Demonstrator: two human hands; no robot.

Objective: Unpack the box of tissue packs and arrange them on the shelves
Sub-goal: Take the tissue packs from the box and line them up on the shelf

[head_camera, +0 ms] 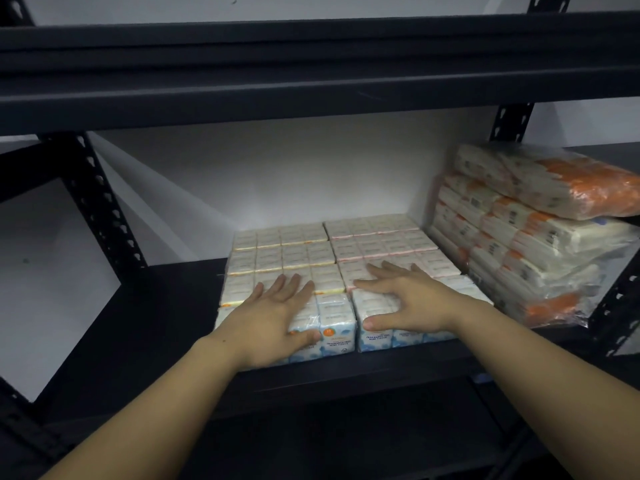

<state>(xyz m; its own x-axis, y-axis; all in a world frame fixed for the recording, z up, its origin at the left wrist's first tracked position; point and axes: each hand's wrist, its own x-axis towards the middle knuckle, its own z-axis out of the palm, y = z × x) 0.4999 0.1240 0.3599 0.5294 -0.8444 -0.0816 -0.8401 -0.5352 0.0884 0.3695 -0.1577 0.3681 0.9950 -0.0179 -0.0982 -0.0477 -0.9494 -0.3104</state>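
Two columns of mini tissue packs fill the middle of the dark shelf (166, 341), running from front to back. My left hand (273, 317) lies flat on the front left pack (332, 327), fingers spread and thumb on its blue front face. The front right pack (377, 306) is under my right hand (405, 299), which also lies flat, thumb hooked over the front edge. Neither hand is closed around a pack. Packs further back (287, 247) have yellow and pink edging.
A tall pile of larger orange-and-white tissue bundles (526, 233) in clear plastic fills the shelf's right end, leaning slightly. A black perforated upright (100, 202) stands at the left. The upper shelf beam (311, 74) hangs low overhead. The box is out of view.
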